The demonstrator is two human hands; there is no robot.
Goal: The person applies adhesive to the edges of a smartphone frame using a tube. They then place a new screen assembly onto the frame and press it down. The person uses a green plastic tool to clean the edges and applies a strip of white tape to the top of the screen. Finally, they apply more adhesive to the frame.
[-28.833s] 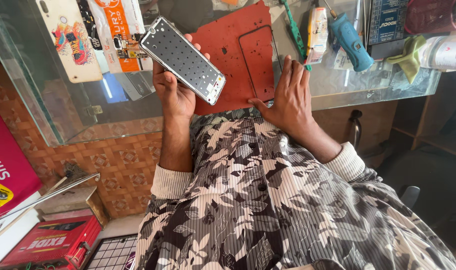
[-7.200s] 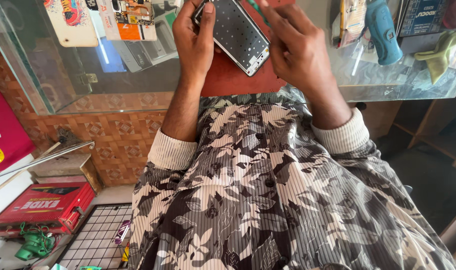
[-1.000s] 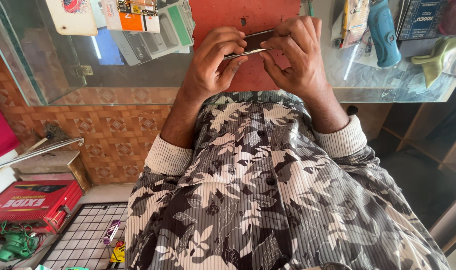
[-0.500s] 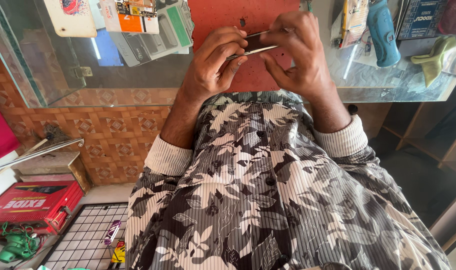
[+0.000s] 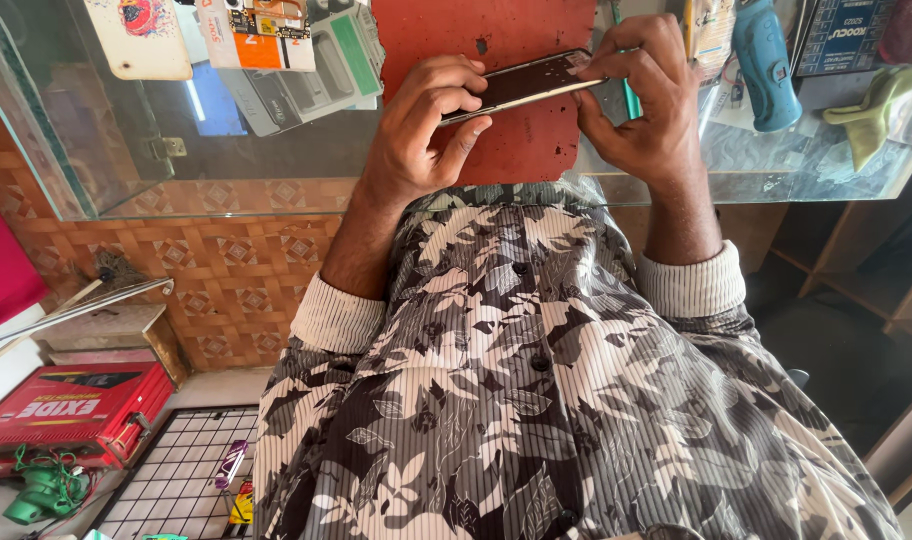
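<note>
A thin dark phone panel [image 5: 521, 85] is gripped edge-on above the red mat [image 5: 496, 40] on the glass table [image 5: 736, 170], its long axis running between the left hand [image 5: 416, 140] and right hand [image 5: 641, 110], both sets of fingers closed on it.

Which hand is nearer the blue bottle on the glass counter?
Right. The right hand holds the phone just beside the blue bottle; the left hand grips the phone's far end.

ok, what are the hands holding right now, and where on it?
A thin dark flat phone panel: left hand grips its near end, right hand pinches the far end.
</note>
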